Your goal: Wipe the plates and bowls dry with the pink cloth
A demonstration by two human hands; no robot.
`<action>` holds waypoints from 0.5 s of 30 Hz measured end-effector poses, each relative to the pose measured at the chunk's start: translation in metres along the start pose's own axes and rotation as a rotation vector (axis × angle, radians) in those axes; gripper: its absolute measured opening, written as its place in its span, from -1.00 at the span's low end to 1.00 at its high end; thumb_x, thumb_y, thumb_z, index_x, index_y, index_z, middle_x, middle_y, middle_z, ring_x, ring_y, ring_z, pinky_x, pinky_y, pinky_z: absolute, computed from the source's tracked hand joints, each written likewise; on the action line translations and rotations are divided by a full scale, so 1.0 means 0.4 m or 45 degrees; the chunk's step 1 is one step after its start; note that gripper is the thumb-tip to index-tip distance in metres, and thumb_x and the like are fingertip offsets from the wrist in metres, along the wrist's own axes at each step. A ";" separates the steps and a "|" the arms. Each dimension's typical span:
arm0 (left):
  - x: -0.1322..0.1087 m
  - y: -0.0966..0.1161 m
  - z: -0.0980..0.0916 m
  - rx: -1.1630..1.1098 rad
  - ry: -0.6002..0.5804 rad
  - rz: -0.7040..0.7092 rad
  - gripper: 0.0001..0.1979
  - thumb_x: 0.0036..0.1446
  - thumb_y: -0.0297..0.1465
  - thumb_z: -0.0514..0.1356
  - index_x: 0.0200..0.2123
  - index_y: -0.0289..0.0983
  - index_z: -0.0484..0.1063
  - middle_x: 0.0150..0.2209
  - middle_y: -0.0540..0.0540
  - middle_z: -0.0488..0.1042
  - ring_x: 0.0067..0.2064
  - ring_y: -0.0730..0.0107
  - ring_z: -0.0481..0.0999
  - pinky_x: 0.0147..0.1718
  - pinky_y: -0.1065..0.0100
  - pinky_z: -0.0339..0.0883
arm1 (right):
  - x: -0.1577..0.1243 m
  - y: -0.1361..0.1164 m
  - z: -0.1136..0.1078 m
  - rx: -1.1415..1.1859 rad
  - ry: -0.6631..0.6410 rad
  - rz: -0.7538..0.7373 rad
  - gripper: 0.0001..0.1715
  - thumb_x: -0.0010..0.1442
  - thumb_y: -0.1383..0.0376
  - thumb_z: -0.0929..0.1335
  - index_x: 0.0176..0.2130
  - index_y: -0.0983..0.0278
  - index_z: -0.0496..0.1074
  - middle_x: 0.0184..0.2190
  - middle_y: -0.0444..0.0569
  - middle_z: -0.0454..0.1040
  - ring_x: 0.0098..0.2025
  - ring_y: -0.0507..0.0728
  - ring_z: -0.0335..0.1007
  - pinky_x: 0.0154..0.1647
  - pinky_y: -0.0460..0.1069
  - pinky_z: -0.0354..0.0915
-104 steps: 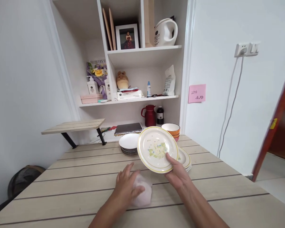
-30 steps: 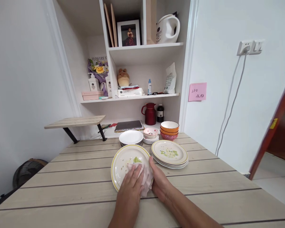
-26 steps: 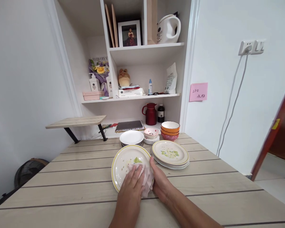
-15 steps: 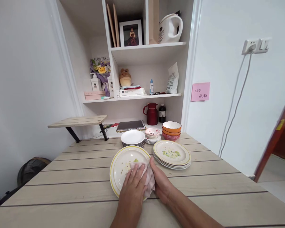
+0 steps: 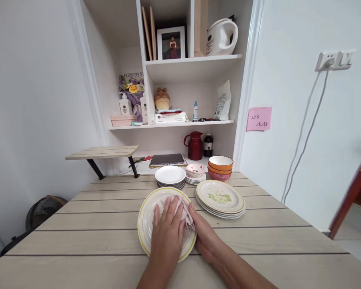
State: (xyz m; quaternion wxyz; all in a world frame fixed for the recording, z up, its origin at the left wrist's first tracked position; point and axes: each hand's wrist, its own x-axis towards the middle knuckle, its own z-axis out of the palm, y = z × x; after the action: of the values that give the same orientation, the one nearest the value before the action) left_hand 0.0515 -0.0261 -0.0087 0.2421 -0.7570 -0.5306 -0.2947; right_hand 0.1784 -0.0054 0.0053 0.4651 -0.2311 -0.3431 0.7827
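Observation:
A cream plate with a yellow rim (image 5: pixel 146 218) lies flat on the wooden table (image 5: pixel 93 237) in front of me. My left hand (image 5: pixel 167 230) lies on it with fingers stretched out, pressing a pale pink cloth (image 5: pixel 184 212) against the plate's middle. My right hand (image 5: pixel 206 239) rests at the plate's right edge, thumb on the rim, holding it. Most of the plate's flower pattern is hidden under the hand and cloth.
To the right sits a stack of matching flowered plates (image 5: pixel 221 198). Behind are a stack of white plates (image 5: pixel 170 176), small pink dishes (image 5: pixel 195 171) and stacked orange bowls (image 5: pixel 220 166). White shelves (image 5: pixel 192 60) hold a red jug (image 5: pixel 195 146) and a kettle (image 5: pixel 221 37).
The plate, held up in my right hand earlier, now lies on the table. My left hand has pushed the cloth from the plate's near side toward its far middle.

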 end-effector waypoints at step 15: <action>-0.029 -0.052 0.001 0.082 0.082 -0.413 -0.56 0.33 -0.44 -0.09 0.21 -0.20 0.32 0.29 -0.15 0.29 0.31 0.04 0.23 0.22 -0.24 0.06 | 0.004 0.004 0.001 0.093 0.059 -0.025 -0.39 0.31 -0.03 0.27 0.09 0.36 0.46 0.01 0.12 0.57 0.10 0.19 0.47 0.25 0.09 0.21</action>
State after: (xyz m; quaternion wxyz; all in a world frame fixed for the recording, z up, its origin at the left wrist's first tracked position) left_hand 0.0288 -0.0270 -0.0161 0.2322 -0.6433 -0.6471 -0.3369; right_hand 0.1764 -0.0046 0.0043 0.4886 -0.2287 -0.3057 0.7845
